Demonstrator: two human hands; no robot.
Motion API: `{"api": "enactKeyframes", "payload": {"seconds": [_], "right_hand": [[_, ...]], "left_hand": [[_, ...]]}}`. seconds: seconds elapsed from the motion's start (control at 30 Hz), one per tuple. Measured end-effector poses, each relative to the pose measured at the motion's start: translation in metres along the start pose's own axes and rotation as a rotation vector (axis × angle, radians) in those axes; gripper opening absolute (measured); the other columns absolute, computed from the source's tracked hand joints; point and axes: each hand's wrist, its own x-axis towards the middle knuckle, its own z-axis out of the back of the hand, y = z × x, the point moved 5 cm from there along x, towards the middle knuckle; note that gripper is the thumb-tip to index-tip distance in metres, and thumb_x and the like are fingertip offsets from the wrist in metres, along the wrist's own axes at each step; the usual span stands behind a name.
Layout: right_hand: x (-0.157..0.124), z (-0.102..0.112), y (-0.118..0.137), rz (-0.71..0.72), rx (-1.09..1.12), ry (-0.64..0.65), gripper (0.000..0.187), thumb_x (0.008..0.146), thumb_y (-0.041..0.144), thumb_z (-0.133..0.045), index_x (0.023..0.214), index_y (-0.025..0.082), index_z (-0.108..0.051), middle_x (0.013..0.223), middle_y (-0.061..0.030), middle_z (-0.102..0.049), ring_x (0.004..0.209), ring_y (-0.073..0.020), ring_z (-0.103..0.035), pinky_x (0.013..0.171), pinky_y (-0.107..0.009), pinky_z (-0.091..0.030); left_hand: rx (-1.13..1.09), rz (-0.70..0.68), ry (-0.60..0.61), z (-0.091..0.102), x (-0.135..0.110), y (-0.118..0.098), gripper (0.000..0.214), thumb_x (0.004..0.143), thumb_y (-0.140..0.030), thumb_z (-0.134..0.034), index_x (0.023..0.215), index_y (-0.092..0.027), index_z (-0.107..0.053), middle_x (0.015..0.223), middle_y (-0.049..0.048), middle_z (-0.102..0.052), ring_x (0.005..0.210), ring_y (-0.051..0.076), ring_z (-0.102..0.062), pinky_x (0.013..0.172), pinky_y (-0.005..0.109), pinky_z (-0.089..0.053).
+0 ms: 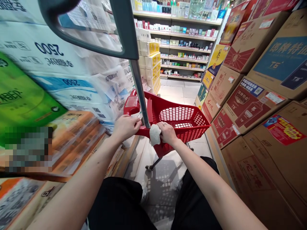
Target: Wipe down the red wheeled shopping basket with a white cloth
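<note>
L hand [126,127] was clenched round the red handle bar of a red plastic shopping trolley [184,135], fingers [130,123] curled over the bar, just beside the grey metal pole [139,91] rising from it. R hand [167,133] was on the same bar, fingers [165,127] closed, grasping a crumpled white wad [155,134] against it; cloth or tissue, can't tell which. Wad sat btwn the 2 hands, touching the R one, apart from the L by a small gap. Trolley stood on a pale tiled floor [172,95], in front of the person's black clothing [115,204]. L of it: stacked plastic-wrapped toilet-paper packs [55,54]. R of it: stacked cardboard liquor cartons [249,108]. Far end of aisle: shelves [184,48] w/ small boxed goods.
</note>
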Motion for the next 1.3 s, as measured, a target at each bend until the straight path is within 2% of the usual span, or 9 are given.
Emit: {"api": "enactKeyframes", "payload": {"seconds": [0.17, 0.4, 0.6, 0.67, 0.77, 0.83, 1.0, 1.13, 1.3], "right_hand": [[0.011, -0.009, -0.01, -0.026, -0.001, 0.06, 0.018, 0.087, 0.025, -0.048, 0.099, 0.019, -0.06, 0.093, -0.0064, -0.066, 0.086, -0.0195, -0.059, 0.07, -0.027, -0.04], [0.021, -0.016, -0.022, -0.164, -0.033, 0.185, 0.028, 0.09, 0.028, -0.041, 0.081, 0.019, -0.066, 0.081, -0.0064, -0.069, 0.074, -0.0196, -0.062, 0.062, -0.027, -0.036], [0.0, -0.007, 0.0, -0.144, -0.068, -0.028, 0.03, 0.086, 0.025, -0.047, 0.11, 0.014, -0.06, 0.099, -0.0108, -0.065, 0.091, -0.0225, -0.057, 0.078, -0.031, -0.04], [-0.005, -0.007, 0.002, -0.148, -0.065, -0.047, 0.031, 0.084, 0.025, -0.049, 0.111, 0.013, -0.059, 0.101, -0.0114, -0.064, 0.093, -0.0231, -0.056, 0.08, -0.031, -0.039], [0.003, -0.01, -0.005, -0.212, -0.064, 0.083, 0.027, 0.089, 0.029, -0.044, 0.096, 0.014, -0.065, 0.092, -0.0105, -0.067, 0.087, -0.0219, -0.059, 0.072, -0.028, -0.039], [0.014, -0.01, -0.011, -0.26, -0.071, 0.203, 0.036, 0.093, 0.033, -0.036, 0.09, 0.015, -0.067, 0.088, -0.0098, -0.068, 0.082, -0.0205, -0.062, 0.068, -0.027, -0.038], [0.025, -0.011, -0.019, -0.289, -0.089, 0.35, 0.046, 0.097, 0.036, -0.027, 0.091, 0.016, -0.067, 0.089, -0.0094, -0.07, 0.079, -0.0195, -0.063, 0.067, -0.026, -0.038], [0.007, -0.013, -0.011, -0.163, -0.091, 0.16, 0.033, 0.093, 0.029, -0.038, 0.108, 0.014, -0.063, 0.094, -0.0095, -0.066, 0.087, -0.021, -0.059, 0.074, -0.029, -0.04], [-0.016, -0.017, -0.002, 0.021, -0.075, -0.094, 0.044, 0.092, 0.022, -0.041, 0.135, 0.016, -0.043, 0.109, -0.0109, -0.057, 0.097, -0.0234, -0.048, 0.087, -0.036, -0.037]], "left_hand": [[0.037, -0.022, 0.041, -0.004, 0.0, 0.001, 0.042, 0.086, -0.041, -0.033, 0.058, -0.023, -0.061, 0.061, 0.0049, -0.065, 0.07, 0.02, -0.062, 0.088, 0.039, -0.04], [0.104, -0.076, 0.268, -0.019, 0.012, 0.004, 0.04, 0.084, -0.034, -0.04, 0.049, -0.021, -0.053, 0.055, 0.0069, -0.06, 0.067, 0.024, -0.062, 0.07, 0.037, -0.042], [0.199, -0.072, 0.205, -0.018, 0.01, -0.001, 0.042, 0.086, -0.032, -0.037, 0.052, -0.019, -0.057, 0.062, 0.0101, -0.065, 0.069, 0.026, -0.063, 0.069, 0.039, -0.043], [0.235, -0.082, 0.198, -0.017, 0.007, -0.004, 0.044, 0.087, -0.032, -0.034, 0.053, -0.018, -0.059, 0.064, 0.0109, -0.066, 0.07, 0.026, -0.064, 0.069, 0.039, -0.043], [0.253, -0.084, 0.201, -0.014, 0.004, -0.006, 0.045, 0.087, -0.03, -0.032, 0.056, -0.017, -0.062, 0.066, 0.0111, -0.068, 0.072, 0.025, -0.065, 0.071, 0.039, -0.043], [0.27, -0.098, 0.223, -0.013, 0.004, -0.007, 0.046, 0.087, -0.03, -0.031, 0.058, -0.017, -0.064, 0.068, 0.011, -0.069, 0.074, 0.025, -0.065, 0.072, 0.038, -0.043], [0.338, -0.072, 0.265, -0.009, 0.005, -0.009, 0.051, 0.088, -0.029, -0.026, 0.065, -0.016, -0.069, 0.074, 0.0109, -0.071, 0.079, 0.024, -0.066, 0.073, 0.035, -0.043], [0.338, -0.035, 0.267, -0.008, 0.005, -0.008, 0.052, 0.089, -0.031, -0.025, 0.067, -0.017, -0.071, 0.075, 0.0098, -0.071, 0.083, 0.023, -0.066, 0.074, 0.034, -0.044], [0.323, -0.026, 0.247, -0.009, 0.004, -0.007, 0.054, 0.089, -0.033, -0.025, 0.067, -0.017, -0.071, 0.074, 0.0099, -0.071, 0.084, 0.024, -0.065, 0.073, 0.034, -0.044]]}}
